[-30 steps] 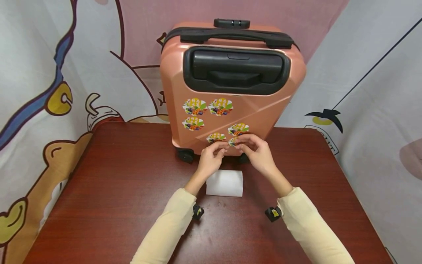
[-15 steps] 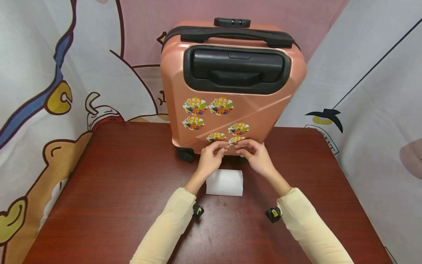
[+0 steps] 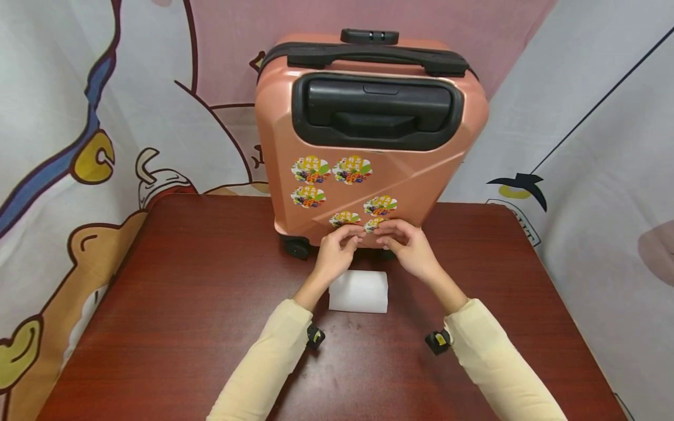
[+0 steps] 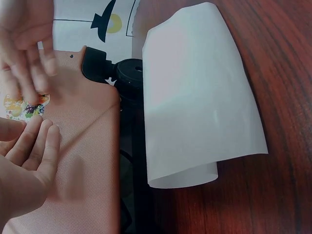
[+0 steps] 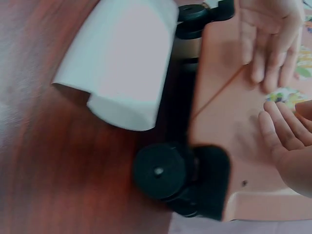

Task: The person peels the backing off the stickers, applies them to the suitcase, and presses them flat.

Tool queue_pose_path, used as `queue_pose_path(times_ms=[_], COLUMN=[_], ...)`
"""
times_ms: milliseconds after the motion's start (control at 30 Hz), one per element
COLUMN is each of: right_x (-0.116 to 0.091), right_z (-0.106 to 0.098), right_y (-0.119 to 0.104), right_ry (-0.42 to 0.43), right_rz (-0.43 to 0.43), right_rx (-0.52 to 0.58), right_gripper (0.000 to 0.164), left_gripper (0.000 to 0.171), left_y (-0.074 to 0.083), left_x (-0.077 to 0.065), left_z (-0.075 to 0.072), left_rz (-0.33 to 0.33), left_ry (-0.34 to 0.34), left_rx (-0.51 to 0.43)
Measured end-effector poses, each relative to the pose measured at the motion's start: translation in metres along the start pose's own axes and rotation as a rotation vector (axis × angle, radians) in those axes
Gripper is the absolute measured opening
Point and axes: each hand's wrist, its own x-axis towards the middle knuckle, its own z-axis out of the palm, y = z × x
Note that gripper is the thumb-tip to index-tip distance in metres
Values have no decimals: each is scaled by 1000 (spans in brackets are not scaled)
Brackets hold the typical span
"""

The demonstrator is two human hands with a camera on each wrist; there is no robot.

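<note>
An orange hard-shell suitcase (image 3: 426, 166) stands upright on the table, several round fruit-print stickers on its front. Low on that front sits a sticker (image 3: 372, 224), framed by both hands. The left hand (image 3: 334, 252) has its fingertips at the sticker's left edge, fingers gently bent. From the right, the fingertips of the right hand (image 3: 413, 252) touch the opposite edge, thumb below. In the left wrist view the sticker (image 4: 23, 111) lies against the shell between the two sets of fingers. Another sticker (image 3: 344, 218) is just above the left fingertips.
A curled white sheet (image 3: 359, 291) lies on the brown table (image 3: 200, 327) below the hands, in front of the suitcase. Black wheels (image 3: 297, 248) support the case. A patterned cloth (image 3: 221, 52) hangs behind and at both sides.
The right hand's fingers have slid down from over the low sticker to its lower right edge, uncovering more of it. The left hand has stayed put.
</note>
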Motion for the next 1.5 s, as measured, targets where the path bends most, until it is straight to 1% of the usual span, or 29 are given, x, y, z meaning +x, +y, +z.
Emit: queue_pose_path(times_ms=[167, 300, 433, 633, 800, 967, 1133, 1300, 1400, 1500], right_x=[5, 7, 5, -3, -6, -3, 3, 8, 10, 9], right_z=[1, 2, 2, 0, -1, -1, 0, 1, 1, 2], right_y=[-16, -18, -8, 18, 25, 16, -4, -19, -22, -17], right_ry=[-20, -25, -23, -39, -34, -38, -42, -57, -65, -56], right_rz=[-64, -69, -27, 47, 58, 33, -10, -51, -53, -35], right_rx=[40, 47, 34, 36, 41, 40, 48, 69, 74, 70], right_gripper=[28, 29, 28, 28, 27, 28, 28, 29, 28, 27], left_gripper=[20, 20, 20, 19, 19, 19, 20, 19, 19, 19], left_y=[0, -1, -1, 0, -1, -1, -1, -1, -1, 0], left_x=[0, 0, 1, 0, 0, -1, 0, 0, 0, 0], left_z=[-1, -1, 0, 1, 1, 1, 1, 1, 1, 0], left_rz=[2, -2, -4, -1, 3, 1, -10, 1, 5, -1], left_ry=[-7, -6, -2, 5, 6, 3, -1, 10, 13, 7], left_rx=[-12, -9, -5, -3, -3, -1, -5, -3, -3, -8])
